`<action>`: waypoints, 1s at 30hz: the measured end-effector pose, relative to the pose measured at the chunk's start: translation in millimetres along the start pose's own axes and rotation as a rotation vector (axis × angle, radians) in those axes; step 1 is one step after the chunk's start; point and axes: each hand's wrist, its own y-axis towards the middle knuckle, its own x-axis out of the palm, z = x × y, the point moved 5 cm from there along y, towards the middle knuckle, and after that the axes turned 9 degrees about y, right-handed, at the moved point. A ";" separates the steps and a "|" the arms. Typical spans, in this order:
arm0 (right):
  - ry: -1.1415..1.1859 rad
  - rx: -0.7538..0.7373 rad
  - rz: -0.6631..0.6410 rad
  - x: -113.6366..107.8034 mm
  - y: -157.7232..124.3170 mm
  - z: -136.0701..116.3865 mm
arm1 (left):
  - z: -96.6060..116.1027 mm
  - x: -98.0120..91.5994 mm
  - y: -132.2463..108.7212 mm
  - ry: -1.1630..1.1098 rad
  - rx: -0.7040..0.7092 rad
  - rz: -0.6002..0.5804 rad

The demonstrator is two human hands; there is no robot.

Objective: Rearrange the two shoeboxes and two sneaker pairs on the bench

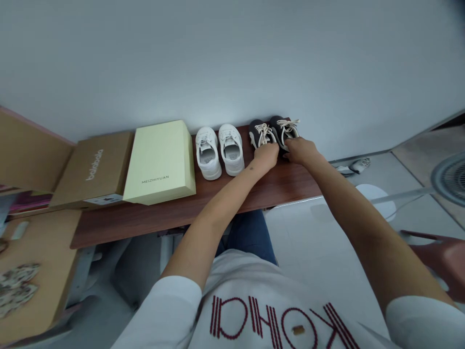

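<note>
Two dark brown sneakers with cream laces stand side by side on a reddish-brown wooden shelf (pixel 290 182), toes toward the wall. My left hand (pixel 267 156) is closed on the heel end of the left dark sneaker (pixel 257 132). My right hand (pixel 300 150) grips the heel end of the right dark sneaker (pixel 281 127); its fingertips are partly hidden. Just left of them sit a white sneaker (pixel 208 151) and its mate, another white sneaker (pixel 231 148), also toes to the wall.
Left of the white pair lie a pale yellow shoe box (pixel 160 155) and a brown cardboard box (pixel 98 162). A tan desk (pixel 43 271) adjoins at left. A fan (pixel 450 179) and a reddish-brown stool (pixel 443 257) stand at right. A grey wall (pixel 232 58) runs behind the shelf.
</note>
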 end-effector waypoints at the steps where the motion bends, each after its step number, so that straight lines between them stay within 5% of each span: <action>1: 0.020 -0.004 0.033 -4.0 -0.5 -0.7 | 0.2 -2.4 -1.5 -0.003 0.006 0.022; 11: 0.100 -0.114 0.319 -71.4 -19.0 -40.7 | -4.6 -64.2 -39.2 -0.078 -0.016 0.280; 18: 0.153 -0.222 0.408 -105.0 -44.7 -94.2 | -58.0 -103.9 -96.4 -0.134 -0.156 0.447; 21: 0.197 -0.260 0.406 -109.8 -52.8 -120.6 | -101.2 -95.8 -136.2 -0.207 -0.238 0.537; 24: 0.308 -0.323 0.360 -98.8 -63.3 -152.4 | -151.9 -65.3 -194.0 -0.360 -0.357 0.604; 27: 0.540 -0.415 0.236 -63.2 -73.9 -190.3 | -204.4 -26.9 -265.4 -0.519 -0.651 0.671; 30: 0.773 -0.498 0.137 -17.7 -77.4 -230.6 | -240.6 -4.4 -320.8 -0.541 -0.785 0.698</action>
